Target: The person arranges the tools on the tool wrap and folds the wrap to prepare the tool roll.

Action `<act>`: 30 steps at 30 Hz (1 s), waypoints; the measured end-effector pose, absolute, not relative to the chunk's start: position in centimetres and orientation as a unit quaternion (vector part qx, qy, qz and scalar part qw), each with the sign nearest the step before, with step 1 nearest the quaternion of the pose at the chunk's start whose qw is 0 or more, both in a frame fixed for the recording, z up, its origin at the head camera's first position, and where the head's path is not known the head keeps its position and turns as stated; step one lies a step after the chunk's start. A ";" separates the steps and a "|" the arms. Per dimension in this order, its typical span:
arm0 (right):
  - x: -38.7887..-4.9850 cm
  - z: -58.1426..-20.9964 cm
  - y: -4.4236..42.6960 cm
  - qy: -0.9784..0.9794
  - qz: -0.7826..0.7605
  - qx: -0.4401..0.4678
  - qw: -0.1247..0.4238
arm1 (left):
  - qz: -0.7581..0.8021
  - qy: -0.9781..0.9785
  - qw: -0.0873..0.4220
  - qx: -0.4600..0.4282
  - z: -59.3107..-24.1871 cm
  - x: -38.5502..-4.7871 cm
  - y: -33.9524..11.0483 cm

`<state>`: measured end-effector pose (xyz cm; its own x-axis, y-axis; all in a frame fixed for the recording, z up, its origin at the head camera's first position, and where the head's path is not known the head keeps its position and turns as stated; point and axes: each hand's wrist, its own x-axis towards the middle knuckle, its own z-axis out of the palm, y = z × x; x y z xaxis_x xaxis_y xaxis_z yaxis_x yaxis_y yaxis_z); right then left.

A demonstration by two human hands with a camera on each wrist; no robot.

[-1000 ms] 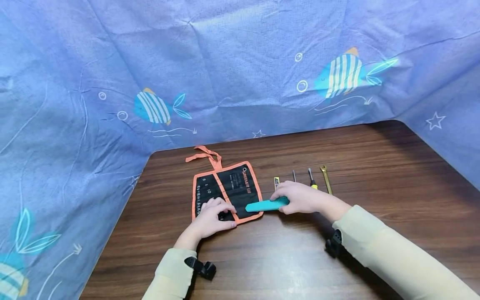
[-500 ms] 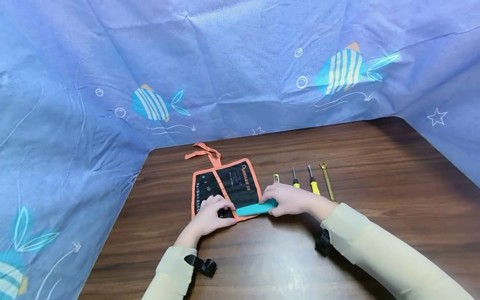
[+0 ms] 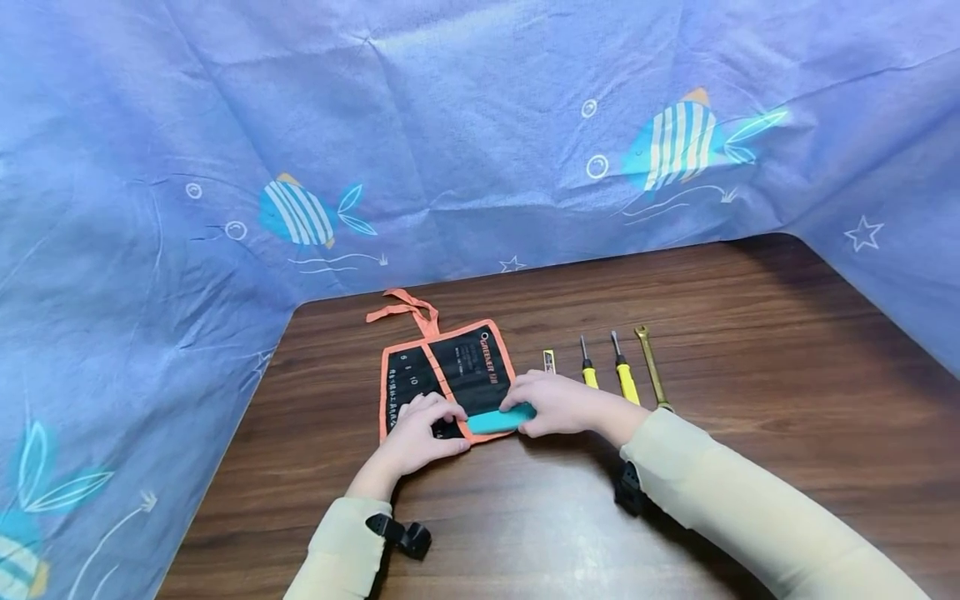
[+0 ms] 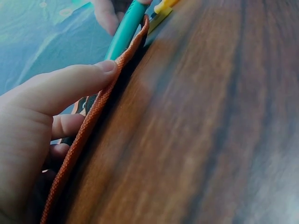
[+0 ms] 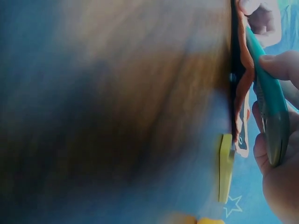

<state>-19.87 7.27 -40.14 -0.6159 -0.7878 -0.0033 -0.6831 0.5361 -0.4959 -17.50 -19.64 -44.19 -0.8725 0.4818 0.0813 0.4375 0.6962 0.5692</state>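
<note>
A black tool roll [image 3: 468,379] with orange edging lies unfolded in the head view, its orange ties [image 3: 411,310] loose at the back. My left hand [image 3: 423,433] holds its near edge; in the left wrist view the thumb is on the orange trim [image 4: 96,109]. My right hand [image 3: 558,404] grips what looks like a teal utility knife [image 3: 491,422] by its right end. The knife lies low over the roll's near right part, its left tip at the orange pocket edge by my left fingers. Whether the tip is inside the pocket is hidden.
To the right stand in a row a small yellow-and-black labelled item [image 3: 549,361], partly hidden by my hand, two yellow-handled screwdrivers [image 3: 588,375] [image 3: 627,383] and a brass-coloured wrench [image 3: 655,367]. A blue fish-print cloth [image 3: 450,150] hangs behind the wooden table [image 3: 540,517].
My right hand has moved left with the teal utility knife, bringing its tip to the orange pocket edge. The screwdriver handles have come into view. My left hand stays at the roll.
</note>
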 end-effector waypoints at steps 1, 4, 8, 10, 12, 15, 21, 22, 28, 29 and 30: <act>-19.9 -40.2 7.1 0.869 -0.230 -0.423 0.114 | 0.299 0.920 0.035 0.249 -44.2 -17.5 -19.7; -20.0 -40.3 6.6 0.869 -0.234 -0.421 0.117 | 0.303 0.919 0.030 0.250 -44.1 -17.4 -19.7; -19.9 -40.4 5.9 0.867 -0.237 -0.422 0.118 | 0.311 0.917 0.030 0.247 -44.1 -17.5 -19.6; -19.9 -40.4 5.6 0.867 -0.232 -0.425 0.114 | 0.314 0.917 0.031 0.243 -44.1 -17.5 -19.6; -19.8 -40.4 5.3 0.865 -0.234 -0.430 0.110 | 0.315 0.918 0.031 0.238 -44.2 -17.5 -19.6; -19.8 -40.5 4.8 0.863 -0.234 -0.432 0.115 | 0.319 0.918 0.030 0.234 -44.2 -17.5 -19.7; -19.7 -40.9 4.5 0.866 -0.231 -0.423 0.132 | 0.313 0.920 0.025 0.232 -44.3 -17.3 -20.0; -19.6 -40.9 4.6 0.866 -0.231 -0.423 0.133 | 0.312 0.921 0.025 0.233 -44.3 -17.3 -20.0; -19.4 -40.9 5.7 0.871 -0.216 -0.425 0.116 | 0.305 0.923 0.039 0.232 -43.7 -17.1 -20.0; -19.5 -40.9 5.9 0.875 -0.211 -0.423 0.110 | 0.304 0.923 0.041 0.232 -43.6 -17.1 -20.0; -19.5 -40.9 6.3 0.877 -0.206 -0.421 0.103 | 0.302 0.924 0.043 0.231 -43.6 -17.0 -20.0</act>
